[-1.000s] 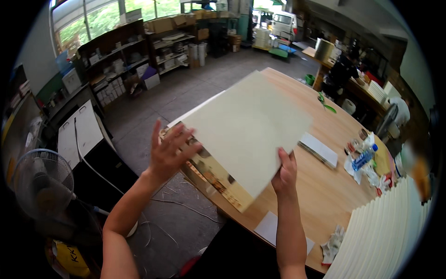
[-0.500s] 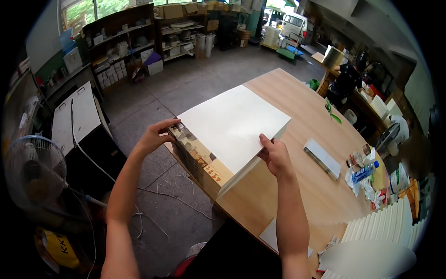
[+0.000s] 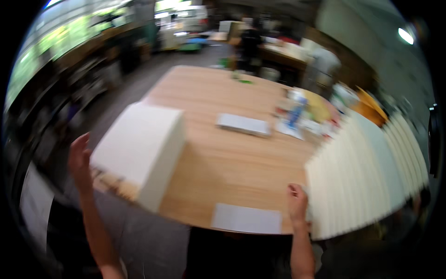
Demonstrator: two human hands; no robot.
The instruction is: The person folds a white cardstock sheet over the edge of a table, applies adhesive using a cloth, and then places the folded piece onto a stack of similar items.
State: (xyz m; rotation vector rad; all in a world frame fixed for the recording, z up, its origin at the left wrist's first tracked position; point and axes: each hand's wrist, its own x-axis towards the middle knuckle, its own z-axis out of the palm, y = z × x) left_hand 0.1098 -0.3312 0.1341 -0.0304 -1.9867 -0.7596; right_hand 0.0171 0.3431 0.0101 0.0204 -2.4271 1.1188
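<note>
A tall block of stacked white sheets stands at the left of the table, its near end printed in brown and tan. My left hand is raised just left of the stack, apart from it, fingers loosely open and holding nothing. On the right, my right hand hovers over the table with curled fingers and nothing visible in them. It is close beside the left edge of a fanned row of cream-white, ridged paper pieces; blur hides whether they touch. A flat white sheet lies at the near table edge between my hands.
A small white stack lies mid-table on the wooden table. Beyond it sit a blue bottle, crumpled white paper and green-handled scissors. Two people work at a far bench. Shelves line the left wall.
My view has swung to the right. Both hands have let go of the tall stack; the right hand has crossed to the fanned pieces, while the left has lifted off the stack's left side.
</note>
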